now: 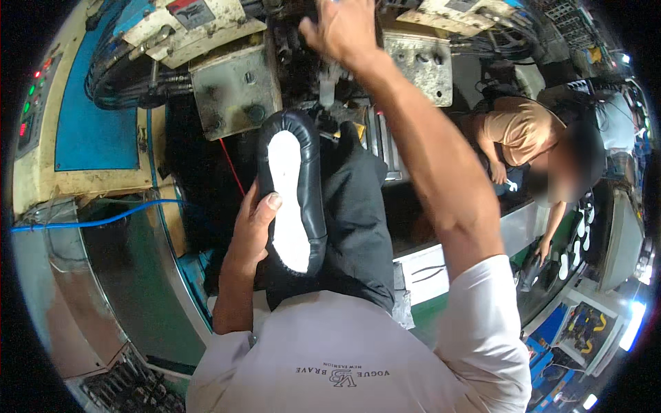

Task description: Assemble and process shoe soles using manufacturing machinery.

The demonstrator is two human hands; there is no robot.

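A black shoe upper [314,179], its edge gathered around a white insole [284,162], is held sole side up in front of my lap. My left hand [256,224] grips it from the left side, thumb on the white sole and the other fingers hidden beneath. My right hand [344,31] is stretched up to the machine [237,89] at the top, its thumb spread away from the fingers. Those fingertips are cut off by the upper edge, and I see nothing held there.
A control panel [34,103] with lit buttons stands at the far left, a blue hose [103,219] below it. On the right, a co-worker [523,131] bends over a conveyor [558,282] with several white-soled shoe uppers. Metal blocks and dark hoses flank the machine.
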